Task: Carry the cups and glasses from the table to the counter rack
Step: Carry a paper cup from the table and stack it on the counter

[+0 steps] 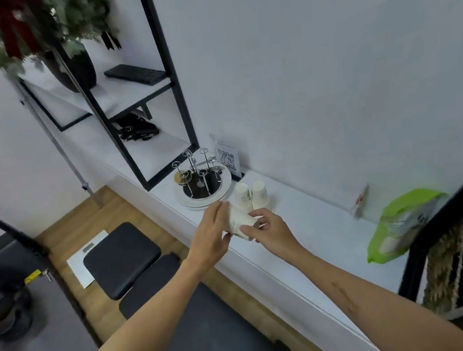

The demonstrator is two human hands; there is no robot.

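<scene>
Both of my hands hold one white paper cup point(239, 222) with a green print, tilted on its side just above the white counter point(307, 224). My left hand point(213, 232) wraps its upper side and my right hand point(269, 230) grips its rim end. Behind it, two stacks of the same paper cups point(250, 195) stand upside down on the counter. Farther back stands the metal cup rack point(201, 177), thin prongs rising from a round white tray, with nothing hung on the prongs.
A QR-code sign point(227, 159) stands behind the rack. A black-framed shelf point(151, 97) holds a keyboard, a plant pot and black straps. A green plastic bag point(398, 224) lies at the counter's right. A black padded bench point(155, 278) stands below me.
</scene>
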